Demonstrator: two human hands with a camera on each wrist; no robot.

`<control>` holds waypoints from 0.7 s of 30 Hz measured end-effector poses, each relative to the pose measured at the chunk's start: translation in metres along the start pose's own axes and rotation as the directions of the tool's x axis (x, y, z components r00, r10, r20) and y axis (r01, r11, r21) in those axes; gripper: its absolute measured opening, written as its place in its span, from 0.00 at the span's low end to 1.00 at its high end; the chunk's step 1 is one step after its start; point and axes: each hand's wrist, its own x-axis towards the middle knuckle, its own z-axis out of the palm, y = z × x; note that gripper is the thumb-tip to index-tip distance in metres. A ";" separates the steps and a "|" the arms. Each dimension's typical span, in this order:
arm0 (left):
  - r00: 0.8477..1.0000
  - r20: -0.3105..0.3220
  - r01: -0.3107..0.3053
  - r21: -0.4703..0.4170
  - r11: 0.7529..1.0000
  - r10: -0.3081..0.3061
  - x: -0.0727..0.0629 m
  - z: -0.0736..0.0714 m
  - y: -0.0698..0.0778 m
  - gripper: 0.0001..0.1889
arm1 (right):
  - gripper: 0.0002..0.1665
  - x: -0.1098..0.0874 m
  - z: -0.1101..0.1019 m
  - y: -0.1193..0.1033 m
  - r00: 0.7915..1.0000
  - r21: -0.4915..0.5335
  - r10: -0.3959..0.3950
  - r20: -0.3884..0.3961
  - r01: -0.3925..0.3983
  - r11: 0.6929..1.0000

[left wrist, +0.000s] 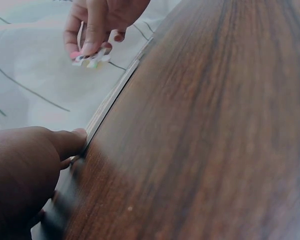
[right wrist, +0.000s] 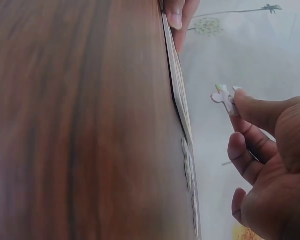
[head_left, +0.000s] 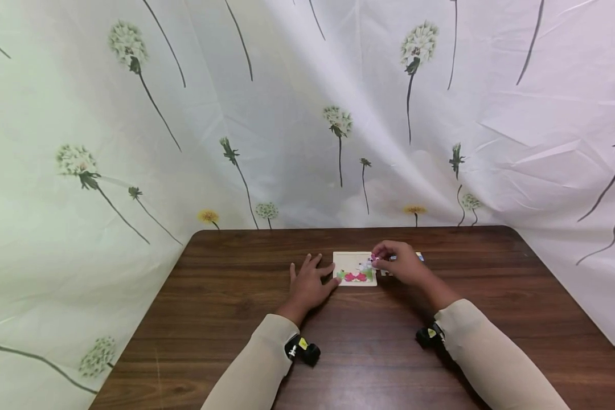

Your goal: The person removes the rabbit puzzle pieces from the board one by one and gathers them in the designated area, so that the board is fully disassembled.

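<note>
A small pale jigsaw tray (head_left: 345, 261) lies flat on the table, with pink, green and white pieces fitted along its lower and right parts. Its left edge is touched by the thumb and a finger of my left hand (head_left: 309, 283), whose other fingers are spread on the table. Over the tray's right side, my right hand (head_left: 404, 265) pinches a jigsaw piece (right wrist: 224, 98) between thumb and fingers. In the right wrist view that piece is raised above the tray's level. Loose jigsaw pieces (head_left: 420, 257) lie right of the tray, partly hidden by the right hand.
The brown wooden table (head_left: 348, 353) extends around the tray, its far edge meeting a white curtain (head_left: 297, 171) printed with dandelions. A black wrist camera (head_left: 310, 354) sits on the left wrist and another wrist camera (head_left: 427, 337) on the right, both close above the tabletop.
</note>
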 end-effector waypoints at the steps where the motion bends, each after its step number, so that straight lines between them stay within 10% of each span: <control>1: 1.000 0.001 0.001 -0.001 1.000 -0.001 0.000 0.000 0.000 0.28 | 0.09 -0.001 -0.002 0.001 1.000 0.010 0.006 -0.001 -0.006 1.000; 21: 1.000 0.011 -0.009 0.007 1.000 0.009 0.003 -0.002 -0.001 0.28 | 0.04 -0.015 -0.031 0.023 0.997 0.022 0.054 -0.062 -0.053 0.998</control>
